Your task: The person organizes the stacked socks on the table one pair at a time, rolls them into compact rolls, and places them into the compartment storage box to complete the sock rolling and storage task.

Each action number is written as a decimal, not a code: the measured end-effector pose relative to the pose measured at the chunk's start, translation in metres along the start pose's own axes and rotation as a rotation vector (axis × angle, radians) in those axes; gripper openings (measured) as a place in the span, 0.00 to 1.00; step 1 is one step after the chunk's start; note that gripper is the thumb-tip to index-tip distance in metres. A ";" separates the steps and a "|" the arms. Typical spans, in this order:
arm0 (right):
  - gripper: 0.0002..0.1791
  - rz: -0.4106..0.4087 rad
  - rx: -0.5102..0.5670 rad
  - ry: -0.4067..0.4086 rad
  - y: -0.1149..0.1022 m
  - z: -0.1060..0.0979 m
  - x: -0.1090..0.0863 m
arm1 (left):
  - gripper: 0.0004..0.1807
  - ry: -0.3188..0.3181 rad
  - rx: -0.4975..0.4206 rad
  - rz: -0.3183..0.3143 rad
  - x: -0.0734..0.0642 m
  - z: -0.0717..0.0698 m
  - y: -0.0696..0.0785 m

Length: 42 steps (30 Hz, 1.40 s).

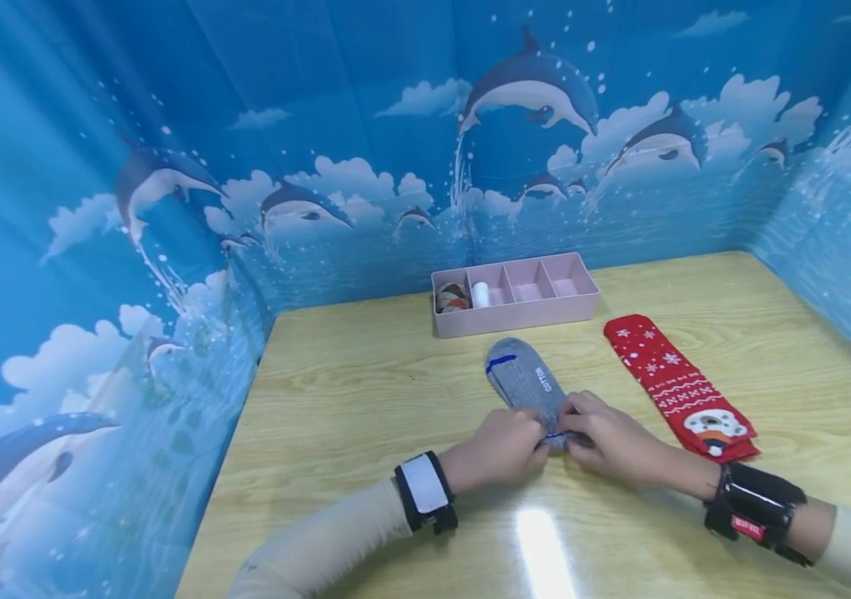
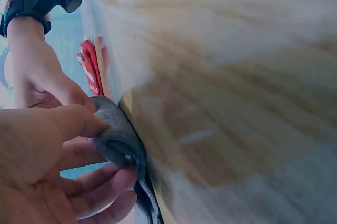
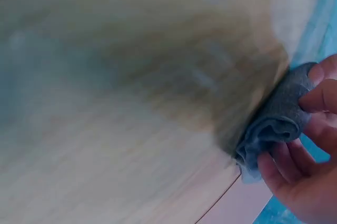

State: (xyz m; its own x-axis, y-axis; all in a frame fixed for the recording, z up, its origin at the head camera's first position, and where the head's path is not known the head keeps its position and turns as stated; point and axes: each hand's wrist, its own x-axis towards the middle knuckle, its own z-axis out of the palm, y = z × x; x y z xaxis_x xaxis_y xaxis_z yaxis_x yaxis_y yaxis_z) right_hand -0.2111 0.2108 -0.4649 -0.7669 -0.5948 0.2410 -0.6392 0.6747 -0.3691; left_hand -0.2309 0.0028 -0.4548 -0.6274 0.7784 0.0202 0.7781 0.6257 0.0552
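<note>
A pair of grey socks [image 1: 522, 374] with blue lines and the word COTTON lies flat on the table, its near end rolled up. My left hand [image 1: 507, 445] pinches the left side of that rolled end between thumb and fingers. On the right side, my right hand [image 1: 608, 437] grips the same roll. Up close in the left wrist view, the coiled sock layers [image 2: 118, 134] show between thumb and fingers. The right wrist view shows the roll [image 3: 281, 110] from its other end, with fingers above and below it.
Red socks [image 1: 668, 374] with snowflakes and a bear lie flat to the right. Behind the grey socks stands a pink divided box [image 1: 518, 318]. Its leftmost compartment holds a patterned bundle [image 1: 452, 298], the one beside it a white roll [image 1: 481, 294]. A dolphin-print curtain [image 1: 365, 249] borders the table.
</note>
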 end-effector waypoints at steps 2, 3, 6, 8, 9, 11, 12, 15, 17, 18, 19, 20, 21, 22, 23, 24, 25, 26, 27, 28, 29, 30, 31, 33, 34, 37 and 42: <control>0.10 0.034 0.035 -0.043 0.002 -0.003 0.004 | 0.18 -0.032 -0.059 -0.019 0.002 -0.001 -0.004; 0.10 0.040 0.047 -0.060 0.004 -0.004 0.006 | 0.19 -0.042 -0.091 -0.023 0.003 -0.001 -0.007; 0.11 0.049 0.072 -0.084 0.008 -0.006 0.013 | 0.23 -0.071 -0.243 -0.041 0.007 0.000 -0.015; 0.10 0.050 0.097 -0.075 0.010 -0.005 0.016 | 0.24 -0.076 -0.347 -0.060 0.009 0.000 -0.021; 0.10 0.049 0.105 -0.069 0.011 -0.004 0.017 | 0.23 -0.066 -0.381 -0.068 0.010 0.000 -0.023; 0.10 0.034 0.093 -0.044 0.012 -0.002 0.018 | 0.16 -0.049 -0.441 -0.109 0.011 0.000 -0.025; 0.11 0.017 0.083 -0.030 0.012 -0.001 0.018 | 0.12 -0.033 -0.451 -0.122 0.011 0.001 -0.025; 0.09 -0.053 0.008 0.006 0.012 0.002 0.016 | 0.05 0.004 -0.427 -0.169 0.011 0.002 -0.024; 0.10 -0.095 -0.052 0.023 0.013 0.003 0.014 | 0.05 0.020 -0.372 -0.185 0.011 0.003 -0.022; 0.12 -0.111 -0.071 0.026 0.013 0.003 0.013 | 0.05 0.032 -0.323 -0.186 0.011 0.003 -0.021; 0.14 -0.126 -0.086 0.027 0.014 0.003 0.013 | 0.06 0.046 -0.259 -0.184 0.011 0.003 -0.020; 0.16 -0.140 -0.099 0.028 0.015 0.003 0.013 | 0.06 0.065 -0.190 -0.179 0.012 0.003 -0.019; 0.18 -0.153 -0.108 0.029 0.016 0.003 0.013 | 0.07 0.079 -0.123 -0.169 0.011 0.003 -0.017; 0.19 -0.170 -0.114 0.031 0.017 0.003 0.014 | 0.09 0.096 -0.070 -0.160 0.011 0.003 -0.016; 0.19 -0.187 -0.115 0.032 0.018 0.003 0.015 | 0.10 0.110 -0.025 -0.147 0.011 0.003 -0.014; 0.19 -0.202 -0.115 0.029 0.018 0.002 0.016 | 0.12 0.112 -0.002 -0.138 0.010 0.003 -0.012; 0.19 -0.212 -0.116 0.024 0.019 0.001 0.017 | 0.15 0.112 0.013 -0.129 0.010 0.002 -0.010; 0.18 -0.215 -0.116 0.013 0.019 0.000 0.018 | 0.16 0.107 0.012 -0.124 0.009 0.002 -0.009; 0.18 -0.212 -0.114 -0.002 0.019 -0.001 0.020 | 0.17 0.095 0.002 -0.120 0.008 0.002 -0.007; 0.18 -0.209 -0.113 -0.020 0.019 -0.003 0.021 | 0.17 0.082 -0.009 -0.123 0.007 0.001 -0.007; 0.18 -0.202 -0.108 -0.042 0.019 -0.004 0.023 | 0.18 0.068 -0.018 -0.128 0.006 0.001 -0.006; 0.17 -0.190 -0.099 -0.067 0.019 -0.006 0.024 | 0.18 0.056 -0.030 -0.136 0.005 0.001 -0.006; 0.16 -0.177 -0.085 -0.093 0.019 -0.007 0.026 | 0.17 0.055 -0.044 -0.140 0.004 0.002 -0.007; 0.15 -0.150 -0.040 -0.145 0.021 -0.008 0.031 | 0.17 0.042 -0.101 -0.157 0.003 0.002 -0.009; 0.14 -0.133 -0.006 -0.167 0.022 -0.009 0.033 | 0.17 0.042 -0.133 -0.163 0.002 0.002 -0.011; 0.12 -0.051 0.132 -0.224 0.026 -0.009 0.038 | 0.16 0.042 -0.216 -0.177 0.002 0.002 -0.017; 0.10 0.005 0.230 -0.169 0.031 -0.005 0.040 | 0.12 0.014 -0.225 -0.195 0.004 -0.002 -0.022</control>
State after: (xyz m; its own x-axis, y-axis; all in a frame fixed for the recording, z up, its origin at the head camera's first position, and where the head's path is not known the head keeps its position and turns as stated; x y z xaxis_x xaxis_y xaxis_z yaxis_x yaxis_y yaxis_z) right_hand -0.2618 0.2107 -0.4624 -0.7372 -0.6694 0.0923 -0.5910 0.5725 -0.5683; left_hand -0.2507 -0.0081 -0.4542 -0.7657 0.6432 0.0010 0.6178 0.7350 0.2795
